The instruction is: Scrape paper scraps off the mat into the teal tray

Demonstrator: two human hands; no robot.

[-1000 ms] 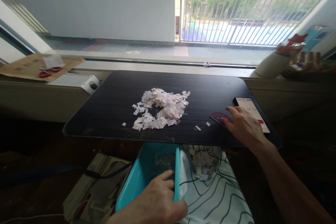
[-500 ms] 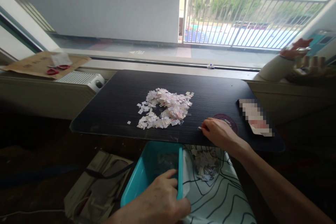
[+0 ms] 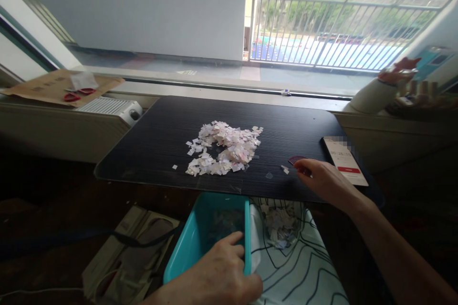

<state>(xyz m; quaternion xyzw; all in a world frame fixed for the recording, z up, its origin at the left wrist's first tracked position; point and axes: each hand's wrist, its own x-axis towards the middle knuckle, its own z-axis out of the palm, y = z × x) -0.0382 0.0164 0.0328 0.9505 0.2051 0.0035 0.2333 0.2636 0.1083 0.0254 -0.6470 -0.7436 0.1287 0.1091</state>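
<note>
My left hand (image 3: pixel 229 264) grips the right wall of a teal plastic bin (image 3: pixel 189 233), fingers over the inner side and thumb outside. Small scraps show dimly at the bin's bottom. Over the table's right side, my right hand (image 3: pixel 322 178) is loosely bent, with fingers and thumb apart and nothing visible between them. It partly covers a dark purple round coaster (image 3: pixel 295 159). Just left of its fingertips lie small white paper pieces (image 3: pixel 285 169) and a clear scrap (image 3: pixel 269 176). A pile of small cut paper squares (image 3: pixel 232 145) is heaped on the black table (image 3: pixel 143 152).
A phone (image 3: pixel 345 159) showing a timer lies at the table's right. Beside the bin, a container of scraps (image 3: pixel 282 224) rests on patterned cloth (image 3: pixel 296 276). Red-handled scissors (image 3: pixel 73 96) lie on a brown paper envelope (image 3: pixel 43 86) at left. A window stands behind.
My right hand has moved right, away from the small paper piece it was touching, which now lies on the table. The left hand has stayed at the bin's wall.
</note>
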